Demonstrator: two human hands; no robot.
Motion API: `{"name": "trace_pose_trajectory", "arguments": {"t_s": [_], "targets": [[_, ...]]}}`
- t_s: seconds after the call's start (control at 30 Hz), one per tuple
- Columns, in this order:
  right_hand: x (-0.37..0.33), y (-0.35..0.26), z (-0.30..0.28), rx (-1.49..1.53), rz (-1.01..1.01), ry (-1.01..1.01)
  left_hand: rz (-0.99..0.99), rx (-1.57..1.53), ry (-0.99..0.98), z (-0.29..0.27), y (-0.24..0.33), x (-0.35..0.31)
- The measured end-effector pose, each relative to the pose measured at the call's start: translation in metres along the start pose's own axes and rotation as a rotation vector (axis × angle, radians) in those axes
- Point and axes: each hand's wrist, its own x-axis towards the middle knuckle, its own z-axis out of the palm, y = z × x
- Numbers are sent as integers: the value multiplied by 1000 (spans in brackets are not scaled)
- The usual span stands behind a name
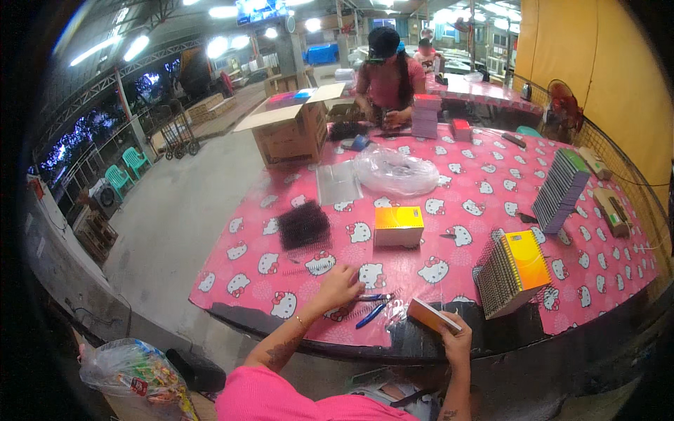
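In my right hand (458,341) is a small unbound notebook (425,316) with an orange-brown cover, tilted above the near table edge. My left hand (340,286) is low over the table, its fingers bent together; whatever they may hold is hidden. Loose black spiral coils (341,313) lie beside and below it. Blue-handled pliers (371,316) rest between my two hands. Farther off on the left sits a dense pile of black spiral coils (303,226). A block of yellow-orange notebooks (398,227) stands ahead, and a tall stack of spiral-bound ones (516,270) is to the right.
A pink patterned cloth (463,203) covers the table. Clear plastic wrap (397,172) and an open carton (289,133) are toward the back. A co-worker (393,84) handles something across the table. Green-topped notebooks (562,189) stand at far right; a bag of wrappers (140,375) is lower left.
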Motion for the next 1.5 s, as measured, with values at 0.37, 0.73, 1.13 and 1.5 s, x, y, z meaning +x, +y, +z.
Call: {"name": "trace_pose_trajectory", "arguments": {"t_s": [0.37, 0.73, 1.13, 1.5], "targets": [[0, 3, 2, -30, -3, 24, -78, -26, 415, -5, -11, 8], [-7, -1, 1, -26, -11, 2, 148, -69, 226, 31, 81, 12], [-8, -9, -1, -3, -32, 25, 230, -381, 208, -3, 121, -19], [-1, -27, 2, 92, -8, 61, 315, -523, 235, -11, 131, -15]]}}
